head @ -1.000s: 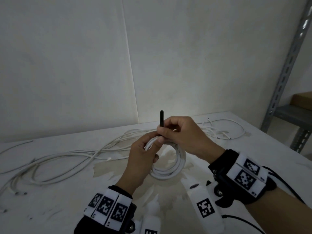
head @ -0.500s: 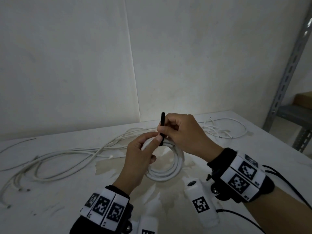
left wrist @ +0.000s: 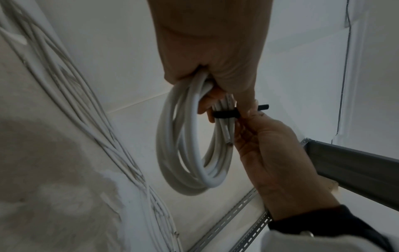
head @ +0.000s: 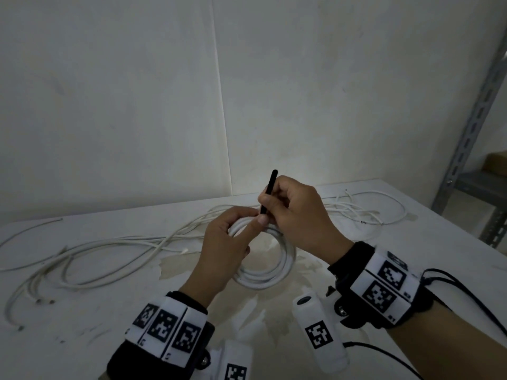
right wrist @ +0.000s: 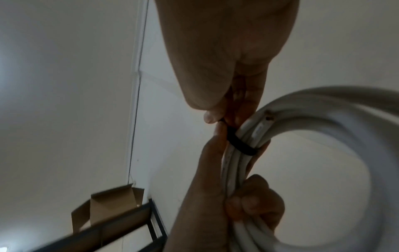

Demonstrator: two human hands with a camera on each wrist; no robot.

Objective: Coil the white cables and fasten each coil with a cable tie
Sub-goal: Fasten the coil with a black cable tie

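Cable tie wrapped round a held coil, tail not yet drawn tight.

The left hand (head: 222, 253) grips the white coil (head: 270, 272) above the desk (head: 82, 311), fingers curled round the bundled turns and thumb pressed beside the black cable tie (left wrist: 225, 114), which bands the turns at that point. The right hand (head: 297, 215) pinches the tie's free tail between thumb and forefinger, the tail standing upward past the knuckles. Probable faults: if the left grip slackens before the tie locks, the turns may spring apart and the cut cable end (left wrist: 228, 144) may slip out from under the band; a pull off-axis could drag the tie along the coil. More loose white cables (head: 96, 248) lie uncoiled across the desk behind both hands.
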